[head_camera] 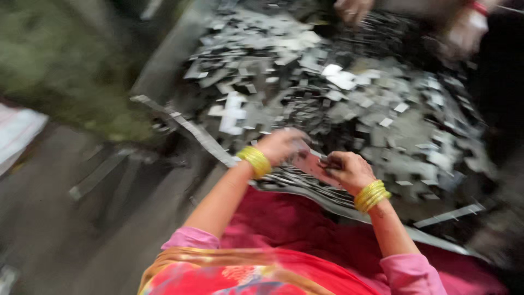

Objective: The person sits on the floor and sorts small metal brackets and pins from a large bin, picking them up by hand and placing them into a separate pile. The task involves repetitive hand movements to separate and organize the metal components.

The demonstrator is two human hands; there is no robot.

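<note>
- Floor strips: loose grey strips lie on the dark ground at far left, well apart from the work.
- Left hand: motion-blurred, fingers curled down onto the pale flat piece; grip looks closed, though the blur hides the fingertips.
- Flat piece: held between both hands at the near edge of the heap of grey metal pieces, above the lap.
- Right hand: fingers bent and pinching the piece's right side.
- Judgement: steady handling calls for pinching on the flats, not along cut edges, which are probably sharp.
- Room: open ground to the left; right and ahead crowded by the heap.
- Another person's hands work the far side, well apart.
</note>
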